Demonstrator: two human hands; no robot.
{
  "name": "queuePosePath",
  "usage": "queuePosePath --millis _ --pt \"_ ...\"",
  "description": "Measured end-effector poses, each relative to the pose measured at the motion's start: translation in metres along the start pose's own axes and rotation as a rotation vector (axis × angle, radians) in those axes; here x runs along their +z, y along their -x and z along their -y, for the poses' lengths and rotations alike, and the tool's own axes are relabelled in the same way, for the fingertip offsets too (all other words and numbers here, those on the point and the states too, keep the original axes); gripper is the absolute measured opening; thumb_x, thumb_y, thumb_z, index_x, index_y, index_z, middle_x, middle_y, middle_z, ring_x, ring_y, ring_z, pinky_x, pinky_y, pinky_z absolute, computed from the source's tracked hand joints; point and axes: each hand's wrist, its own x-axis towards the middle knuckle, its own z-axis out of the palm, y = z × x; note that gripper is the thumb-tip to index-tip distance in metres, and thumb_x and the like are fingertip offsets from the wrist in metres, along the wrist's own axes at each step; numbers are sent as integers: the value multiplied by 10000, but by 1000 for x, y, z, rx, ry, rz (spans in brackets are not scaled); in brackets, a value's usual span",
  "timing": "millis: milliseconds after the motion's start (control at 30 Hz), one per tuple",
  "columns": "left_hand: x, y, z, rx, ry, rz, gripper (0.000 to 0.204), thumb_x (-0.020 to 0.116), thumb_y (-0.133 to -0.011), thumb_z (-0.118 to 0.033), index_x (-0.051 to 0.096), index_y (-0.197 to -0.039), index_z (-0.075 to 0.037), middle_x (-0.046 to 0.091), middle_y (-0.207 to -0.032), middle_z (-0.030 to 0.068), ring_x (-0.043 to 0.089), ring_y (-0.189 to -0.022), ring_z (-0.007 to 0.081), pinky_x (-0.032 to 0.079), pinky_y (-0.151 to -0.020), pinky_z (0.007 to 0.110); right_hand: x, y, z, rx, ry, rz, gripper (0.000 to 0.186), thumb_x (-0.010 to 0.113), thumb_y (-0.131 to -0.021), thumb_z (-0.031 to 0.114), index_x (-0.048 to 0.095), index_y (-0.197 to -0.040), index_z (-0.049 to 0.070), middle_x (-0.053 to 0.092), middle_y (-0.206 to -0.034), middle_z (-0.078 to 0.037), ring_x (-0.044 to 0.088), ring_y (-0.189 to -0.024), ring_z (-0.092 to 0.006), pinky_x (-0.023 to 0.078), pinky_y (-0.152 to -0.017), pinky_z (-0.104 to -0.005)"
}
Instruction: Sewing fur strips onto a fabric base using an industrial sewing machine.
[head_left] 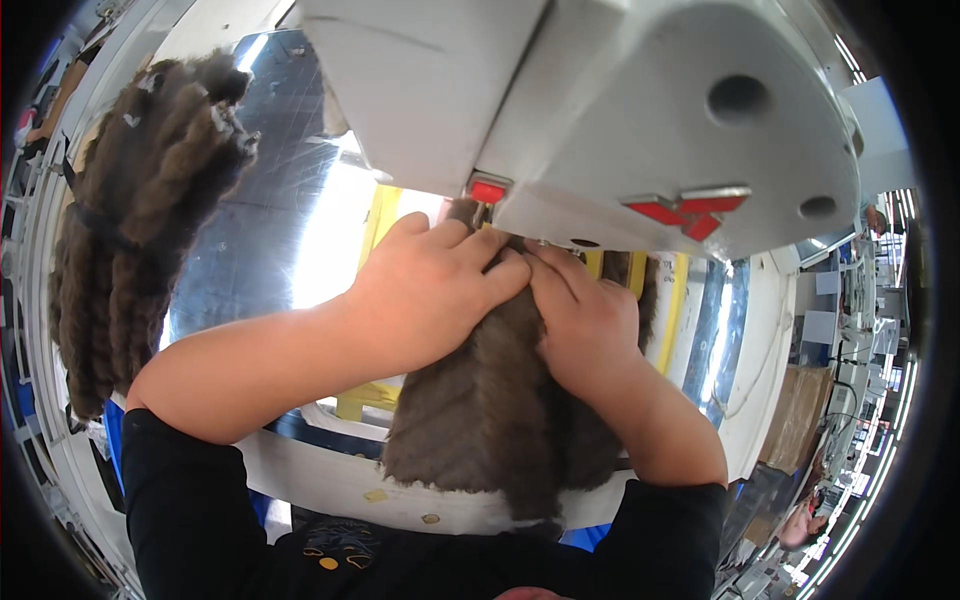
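Observation:
My left hand [430,285] is bent over brown fur [470,400] beneath the grey machine head [640,110], its fingertips gathered on the fur just below a small red-and-metal fitting [488,190]. My right hand [590,320] lies beside it on the right, fingers curled and pressed onto the same fur near the machine's working point. The fur hangs down toward me over the front edge of the white tabletop. Where the fingertips meet the fur under the machine is partly hidden.
A bundle of brown fur strips [140,230] lies at the left on a shiny metal plate [250,200]. Yellow tape [675,310] borders the bed around the machine. A cardboard box [790,410] stands at the right, with people [798,525] farther off among other benches.

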Motion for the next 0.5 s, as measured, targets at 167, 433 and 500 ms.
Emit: queuePosePath --millis 167,433,500 --pt "6 1 1 14 -40 -29 284 641 -787 -197 693 -1053 -112 700 -1090 18 651 -987 196 445 -707 350 -3 -4 -2 -14 -23 38 358 659 -749 69 720 -1100 41 727 -1150 -60 714 -759 -174 541 -574 -305" --pt "16 -2 8 28 -17 -176 149 629 -802 -184 680 -929 -126 669 -890 0 640 -846 191 458 -691 354 -4 -16 1 14 38 68 267 635 -750 45 704 -1006 66 721 -972 -42 694 -703 -203 542 -574 -342" --pt "15 -3 8 9 -6 -165 154 627 -804 -183 684 -936 -128 679 -894 -3 644 -858 199 471 -715 352 -6 -16 3 34 40 93 246 636 -753 48 691 -992 67 711 -946 -46 694 -698 -213 541 -569 -356"
